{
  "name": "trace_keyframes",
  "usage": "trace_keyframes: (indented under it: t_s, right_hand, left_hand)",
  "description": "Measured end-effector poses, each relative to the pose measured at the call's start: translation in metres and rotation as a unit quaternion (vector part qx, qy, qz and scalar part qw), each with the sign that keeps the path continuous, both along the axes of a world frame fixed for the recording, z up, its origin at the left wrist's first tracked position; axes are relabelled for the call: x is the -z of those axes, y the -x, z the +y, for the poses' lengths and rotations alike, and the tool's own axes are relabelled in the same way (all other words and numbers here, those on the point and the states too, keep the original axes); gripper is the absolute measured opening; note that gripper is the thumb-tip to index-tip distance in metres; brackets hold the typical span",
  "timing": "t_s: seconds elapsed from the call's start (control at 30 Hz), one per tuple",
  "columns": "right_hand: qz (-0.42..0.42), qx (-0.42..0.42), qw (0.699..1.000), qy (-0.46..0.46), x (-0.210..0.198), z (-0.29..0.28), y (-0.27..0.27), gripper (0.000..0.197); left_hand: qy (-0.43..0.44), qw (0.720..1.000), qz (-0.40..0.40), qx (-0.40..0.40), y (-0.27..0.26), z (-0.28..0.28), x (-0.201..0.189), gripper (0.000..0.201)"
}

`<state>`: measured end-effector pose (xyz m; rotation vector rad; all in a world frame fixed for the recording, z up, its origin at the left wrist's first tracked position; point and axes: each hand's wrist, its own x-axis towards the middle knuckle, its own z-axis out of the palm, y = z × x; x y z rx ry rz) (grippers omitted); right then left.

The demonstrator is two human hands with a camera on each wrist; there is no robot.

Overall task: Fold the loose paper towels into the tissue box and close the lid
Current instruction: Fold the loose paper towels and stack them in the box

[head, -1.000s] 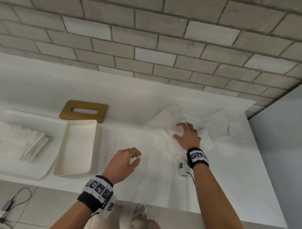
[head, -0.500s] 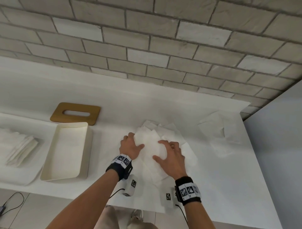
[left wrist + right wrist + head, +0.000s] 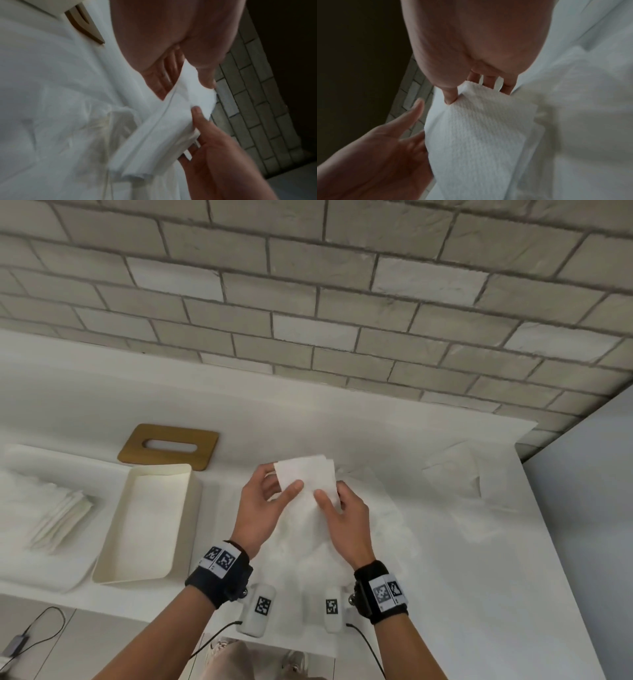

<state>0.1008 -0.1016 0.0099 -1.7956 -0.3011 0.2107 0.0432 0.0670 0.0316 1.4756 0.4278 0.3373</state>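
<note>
A: Head view, item one: folded paper towel, white, raised above the desk at its middle. Held how?

B: Left hand pinches its left edge, thumb in front, fingers behind. Right hand pinches its lower right edge the same way.

A: Item two?

B: Tissue box, cream, open, nothing inside, on the desk left of the hands. Item three: wooden lid with a slot, flat on the desk just behind the box.

A: Loose stock?

B: Heap of towels under the hands; crumpled towels well apart near the right end; a stack of folded towels left of the box.

A: Backing?

B: Brick wall.
</note>
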Motion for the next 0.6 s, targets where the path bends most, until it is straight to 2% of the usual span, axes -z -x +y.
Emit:
trace_keyframes:
  t_s: [0.1, 0.2, 0.27, 0.33, 0.37, 0.43, 0.5, 0.6]
  right_hand:
    - [0.020, -0.031, 0.999, -0.006, -0.010, 0.007, 0.001, 0.014]
    - [0.044, -0.005, 0.997, 0.057, 0.004, 0.011, -0.013, 0.012]
    - [0.030, -0.027, 0.981, 0.190, 0.019, 0.016, -0.024, 0.031]
    - [0.011, -0.069, 0.936, 0.345, 0.035, 0.026, -0.028, 0.060]
    - [0.001, -0.077, 0.916, 0.395, 0.040, 0.032, -0.029, 0.066]
    - [-0.020, -0.079, 0.897, 0.435, 0.049, 0.043, -0.028, 0.057]
    - [-0.019, -0.064, 0.899, 0.434, 0.053, 0.048, -0.031, 0.047]
    - [-0.010, -0.019, 0.893, 0.450, 0.054, 0.047, -0.036, 0.071]
  left_hand:
    - [-0.041, 0.998, 0.055, 0.011, 0.003, -0.004, 0.002, 0.025]
    - [-0.094, 0.989, 0.072, -0.085, 0.008, 0.010, 0.010, 0.027]
    - [-0.111, 0.984, 0.069, -0.123, 0.015, 0.022, 0.009, 0.029]
    - [-0.106, 0.983, 0.068, -0.131, 0.023, 0.030, 0.007, 0.027]
    - [-0.103, 0.983, 0.069, -0.136, 0.026, 0.032, 0.004, 0.023]
    - [-0.101, 0.981, 0.069, -0.147, 0.032, 0.036, 0.003, 0.020]
    - [-0.096, 0.980, 0.068, -0.158, 0.037, 0.040, 0.004, 0.029]
    - [-0.101, 0.980, 0.078, -0.155, 0.043, 0.045, 0.007, 0.036]
